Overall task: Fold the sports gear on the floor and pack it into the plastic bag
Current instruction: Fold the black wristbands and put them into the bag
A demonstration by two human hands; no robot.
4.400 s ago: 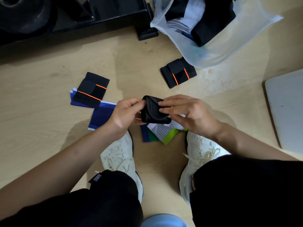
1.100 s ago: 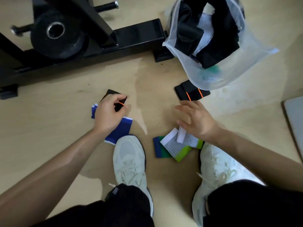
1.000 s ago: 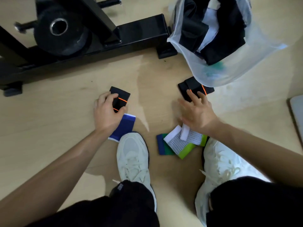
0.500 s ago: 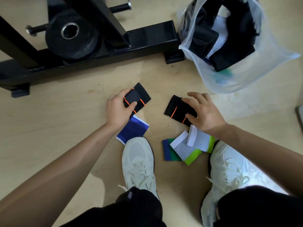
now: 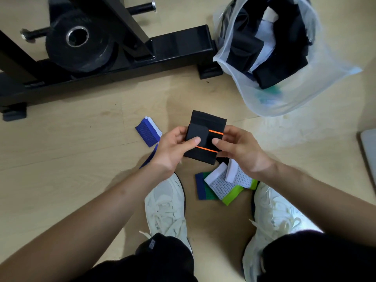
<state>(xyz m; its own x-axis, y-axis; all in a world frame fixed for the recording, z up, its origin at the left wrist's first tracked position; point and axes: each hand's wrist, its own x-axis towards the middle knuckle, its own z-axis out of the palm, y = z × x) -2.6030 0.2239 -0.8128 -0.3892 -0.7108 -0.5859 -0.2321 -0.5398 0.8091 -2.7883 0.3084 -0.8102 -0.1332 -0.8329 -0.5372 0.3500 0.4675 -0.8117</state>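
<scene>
Partly done: plastic bag (image 5: 301, 94) already holds dark folded gear; both hands (image 5: 207, 147) pinch stacked black orange-striped wraps (image 5: 205, 137) just below it; blue (image 5: 147, 134) and mesh pieces (image 5: 221, 184) remain unpacked.

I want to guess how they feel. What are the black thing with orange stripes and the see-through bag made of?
The black wrap held by the left hand and right hand looks like soft, matte stretchy fabric with thin orange lines, maybe elastic. The bag looks like thin plastic film: cloudy-clear, crinkled, and dark clothes show through it.
</scene>
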